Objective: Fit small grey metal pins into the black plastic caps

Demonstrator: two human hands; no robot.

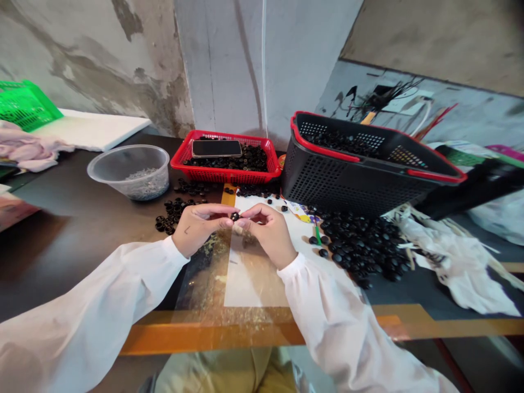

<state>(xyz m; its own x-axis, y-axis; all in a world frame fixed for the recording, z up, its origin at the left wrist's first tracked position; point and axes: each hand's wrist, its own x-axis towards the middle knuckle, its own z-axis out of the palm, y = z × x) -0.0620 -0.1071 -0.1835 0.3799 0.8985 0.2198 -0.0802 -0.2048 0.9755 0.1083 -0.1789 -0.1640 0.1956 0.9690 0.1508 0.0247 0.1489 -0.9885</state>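
Note:
Between both hands, over a white sheet (257,284), is one small round black part (234,216), too small to name further. My left hand (200,224) pinches it from the left, thumb and fingertips closed. From the right, the closed fingertips of my right hand (268,226) meet on the same part. A small cluster of black parts (170,214) lies just left of my left hand. To the right of my right hand spreads a big heap of rounded black parts (364,245), with a thin green tool (317,234) at its near left edge.
A red basket (229,176) of black parts, with a phone (216,148) on top, stands behind my hands. Left of it is a clear plastic bowl (123,180) holding small metal pieces. A tall black basket (347,183) stands right, near white cloth scraps (454,256).

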